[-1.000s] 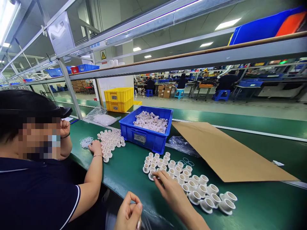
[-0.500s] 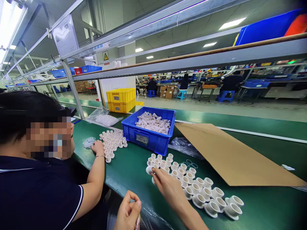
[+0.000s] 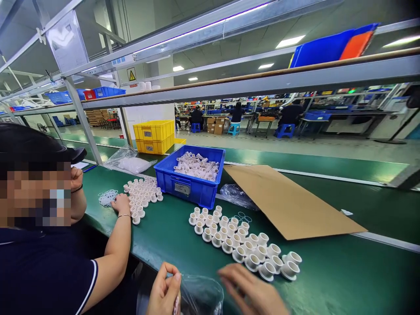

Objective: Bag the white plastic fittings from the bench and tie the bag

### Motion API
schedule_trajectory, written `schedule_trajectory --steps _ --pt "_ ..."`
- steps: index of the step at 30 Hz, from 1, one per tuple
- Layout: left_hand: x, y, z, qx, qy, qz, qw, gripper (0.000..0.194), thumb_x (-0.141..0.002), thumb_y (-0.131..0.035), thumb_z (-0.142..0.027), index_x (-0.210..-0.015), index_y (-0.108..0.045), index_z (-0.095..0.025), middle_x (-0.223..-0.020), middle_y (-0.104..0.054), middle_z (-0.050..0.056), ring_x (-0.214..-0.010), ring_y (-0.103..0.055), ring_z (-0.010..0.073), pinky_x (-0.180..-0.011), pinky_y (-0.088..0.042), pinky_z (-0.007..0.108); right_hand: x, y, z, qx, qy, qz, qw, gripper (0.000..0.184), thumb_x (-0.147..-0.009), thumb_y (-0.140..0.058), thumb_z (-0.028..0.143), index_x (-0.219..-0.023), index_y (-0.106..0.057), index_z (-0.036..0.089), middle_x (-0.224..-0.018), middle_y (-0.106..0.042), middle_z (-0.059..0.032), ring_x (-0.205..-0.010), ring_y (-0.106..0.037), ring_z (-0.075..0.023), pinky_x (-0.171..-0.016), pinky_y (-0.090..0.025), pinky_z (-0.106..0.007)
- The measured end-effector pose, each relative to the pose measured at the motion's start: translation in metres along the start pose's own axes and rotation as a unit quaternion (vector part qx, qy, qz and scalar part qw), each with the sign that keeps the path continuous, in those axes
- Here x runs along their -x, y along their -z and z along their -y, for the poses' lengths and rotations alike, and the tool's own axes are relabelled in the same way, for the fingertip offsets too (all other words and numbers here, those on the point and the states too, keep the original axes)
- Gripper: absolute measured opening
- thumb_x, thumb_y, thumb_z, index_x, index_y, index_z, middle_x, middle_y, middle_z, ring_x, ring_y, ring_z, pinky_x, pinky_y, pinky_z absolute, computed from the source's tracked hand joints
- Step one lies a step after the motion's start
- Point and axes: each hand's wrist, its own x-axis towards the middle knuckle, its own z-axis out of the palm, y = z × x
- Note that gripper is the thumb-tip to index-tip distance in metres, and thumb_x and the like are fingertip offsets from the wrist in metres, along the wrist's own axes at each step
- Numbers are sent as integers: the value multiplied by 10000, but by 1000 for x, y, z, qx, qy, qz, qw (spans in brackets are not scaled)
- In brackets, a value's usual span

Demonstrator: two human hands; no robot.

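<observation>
Rows of white plastic fittings stand on the green belt in front of me. My right hand is blurred at the bottom edge, just short of the nearest fittings, with its fingers spread and nothing in them. My left hand is lower left, fingers pinched together at the edge of a clear plastic bag that lies between my hands. A few thin rubber rings lie behind the fittings.
A blue bin of white fittings stands behind the rows, with a cardboard sheet to its right. At left a co-worker in a dark shirt rests a hand beside another group of fittings. Yellow crates stand farther back.
My right hand has pulled back from the left end of the fitting rows toward me. My view has shifted slightly; the left hand stays pinched.
</observation>
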Motion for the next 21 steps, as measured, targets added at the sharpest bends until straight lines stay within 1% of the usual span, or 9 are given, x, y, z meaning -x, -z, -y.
schedule_trajectory --steps 1,2,3,5,7,12,15,18,21 --pt "-1 0 1 0 -1 2 1000 629 -712 -726 -792 -847 -471 -234 -450 -311 -146 -377 -124 14 -392 -117 122 8 9 -15 64 -56 -43 995 327 -1100 -349 401 -1127 -649 274 -1073 -750 -45 -862 -765 -155 -692 -592 -200" --pt "-1 -1 3 0 -2 4 1000 626 -715 -721 -793 -839 -468 -235 -443 -314 -144 -372 -128 15 -389 -118 123 16 17 -29 129 -111 -83 982 352 -1092 -343 441 -1131 -651 274 -1079 -748 -54 -808 -765 -170 -566 -577 -208" --pt "-3 -2 5 -1 -2 4 1000 625 -718 -714 -798 -830 -464 -236 -434 -314 -143 -365 -133 18 -384 -121 124 24 23 -43 175 -144 -101 969 402 -1084 -319 484 -1131 -657 271 -1062 -747 -61 -750 -761 -183 -464 -546 -220" --pt "-4 -5 8 -4 -4 5 1000 626 -719 -706 -805 -816 -461 -237 -418 -310 -144 -353 -137 18 -381 -136 123 37 27 -65 222 -173 -105 954 476 -1073 -276 527 -1119 -673 268 -1029 -747 -66 -689 -754 -193 -370 -496 -225" --pt "-5 -9 10 -11 -4 4 1000 627 -718 -703 -808 -814 -464 -236 -412 -316 -145 -349 -144 18 -380 -155 120 45 22 -78 237 -175 -84 952 500 -1073 -251 502 -1117 -689 265 -1006 -742 -69 -670 -754 -193 -357 -477 -219" --pt "-2 -13 5 -17 -3 9 1000 636 -715 -685 -827 -818 -455 -242 -418 -320 -148 -339 -142 23 -350 -177 127 47 -1 -89 252 -196 -26 947 549 -1062 -196 431 -1125 -714 259 -937 -688 -58 -496 -676 -170 -306 -348 -214" --pt "0 -12 3 -19 -1 9 1000 632 -722 -682 -824 -820 -452 -243 -419 -332 -149 -328 -147 19 -345 -176 124 50 -7 -96 233 -214 -19 948 564 -1051 -195 428 -1091 -721 226 -940 -674 -77 -524 -690 -176 -344 -387 -230" --pt "-1 -11 3 -16 0 15 1000 619 -736 -686 -808 -827 -452 -242 -429 -349 -148 -326 -154 16 -345 -158 123 55 0 -99 208 -224 -19 952 602 -1051 -174 460 -1019 -727 225 -843 -671 -66 -507 -690 -186 -364 -439 -256" --pt "-2 -12 4 -3 5 33 999 613 -742 -695 -794 -833 -451 -240 -440 -352 -151 -337 -126 12 -343 -127 127 57 20 -85 175 -212 -57 960 581 -1062 -210 531 -1066 -718 249 -868 -697 -67 -534 -711 -188 -370 -480 -257"
